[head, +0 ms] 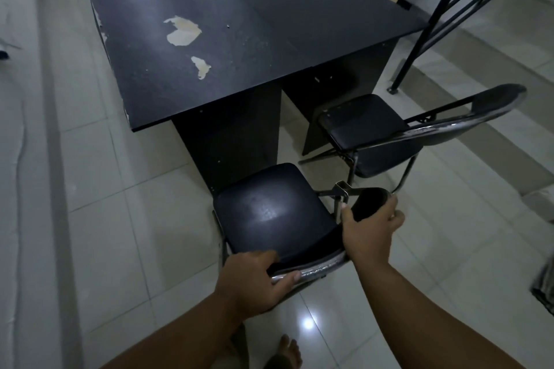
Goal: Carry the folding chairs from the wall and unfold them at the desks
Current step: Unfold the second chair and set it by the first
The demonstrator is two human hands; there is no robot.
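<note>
Bare foot [283,352] at bottom centre, then both hands on the near folding chair [269,213]: left hand [254,278] clamped on the chrome back rail, right hand [370,226] wrapped round the padded backrest end. Chair sits lower centre, unfolded, seat ahead of the grip toward the black desk [209,39]. Looks stiff, moderately heavy, chrome likely slick; top rail seems safest hold. Second chair [374,129] stands right of centre.

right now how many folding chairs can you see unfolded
2. The near chair stands before the left desk, held by both hands. The far chair stands at the right desk. More may be out of view.
</note>
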